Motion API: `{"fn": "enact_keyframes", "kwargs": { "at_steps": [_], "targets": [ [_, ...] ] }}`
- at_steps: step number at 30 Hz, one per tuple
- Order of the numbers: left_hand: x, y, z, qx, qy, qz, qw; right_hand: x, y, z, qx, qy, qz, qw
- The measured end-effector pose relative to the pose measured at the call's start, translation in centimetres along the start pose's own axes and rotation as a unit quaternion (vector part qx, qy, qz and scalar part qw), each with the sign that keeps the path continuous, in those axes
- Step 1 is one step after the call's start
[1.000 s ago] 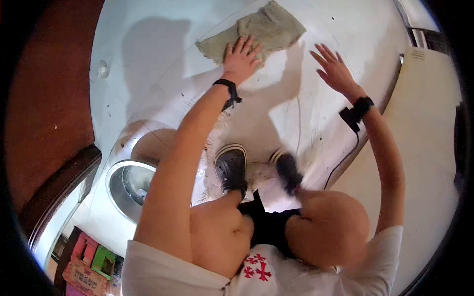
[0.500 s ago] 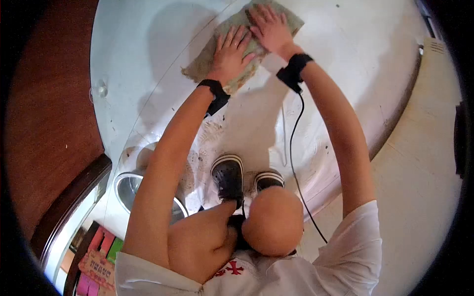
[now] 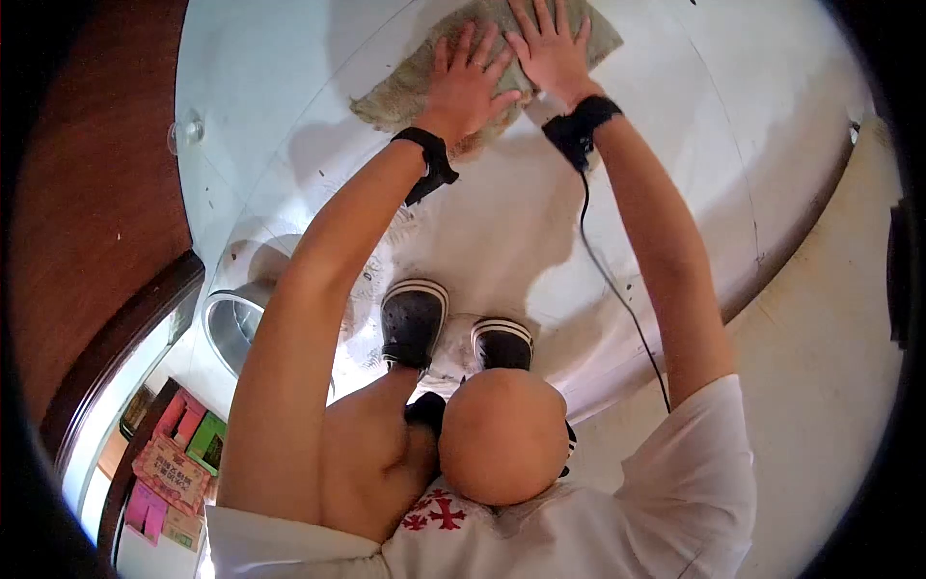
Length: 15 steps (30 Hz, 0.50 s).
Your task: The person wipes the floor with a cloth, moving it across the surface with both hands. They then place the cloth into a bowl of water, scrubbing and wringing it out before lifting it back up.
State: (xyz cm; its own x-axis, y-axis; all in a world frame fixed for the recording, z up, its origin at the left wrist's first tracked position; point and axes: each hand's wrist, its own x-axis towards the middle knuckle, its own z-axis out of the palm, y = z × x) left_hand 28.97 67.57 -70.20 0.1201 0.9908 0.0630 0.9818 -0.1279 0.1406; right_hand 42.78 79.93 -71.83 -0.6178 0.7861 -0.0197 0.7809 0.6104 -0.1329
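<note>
A greenish-grey cloth (image 3: 405, 92) lies spread on the white tiled floor (image 3: 502, 222), with brownish stains along its near edge. My left hand (image 3: 468, 85) rests on its middle, palm down and fingers spread. To the right, my right hand (image 3: 555, 60) presses flat on the cloth too, fingers apart. Each wrist wears a black strap with a small device, and a black cable (image 3: 612, 280) runs from the right one back toward my body. Neither hand grips anything. Dark smudges mark the floor between the cloth and my feet.
My dark clogs (image 3: 415, 323) stand below the hands. A metal basin (image 3: 227, 333) sits at the left, partly behind my left arm. Colourful boxes (image 3: 174, 473) are at lower left, near a dark doorframe. A brown wooden door (image 3: 106, 145) borders the left, a pale wall (image 3: 820, 338) the right.
Both hands stay flat on the cloth, which now sits slightly farther forward and right in view. The right hand's fingers are more spread. My feet and the basin have shifted left in view.
</note>
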Motion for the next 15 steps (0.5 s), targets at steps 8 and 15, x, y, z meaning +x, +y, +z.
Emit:
{"fn": "enact_keyframes", "kwargs": {
  "at_steps": [8, 15],
  "targets": [
    [-5.9, 7.9, -2.2, -0.053, -0.142, 0.212, 0.965, -20.0, -0.8, -1.0, 0.072, 0.046, 0.152, 0.985],
    [-13.4, 13.1, -0.4, -0.171, -0.169, 0.397, 0.885, -38.0, -4.8, -2.6, 0.081, -0.055, 0.242, 0.965]
  ]
}}
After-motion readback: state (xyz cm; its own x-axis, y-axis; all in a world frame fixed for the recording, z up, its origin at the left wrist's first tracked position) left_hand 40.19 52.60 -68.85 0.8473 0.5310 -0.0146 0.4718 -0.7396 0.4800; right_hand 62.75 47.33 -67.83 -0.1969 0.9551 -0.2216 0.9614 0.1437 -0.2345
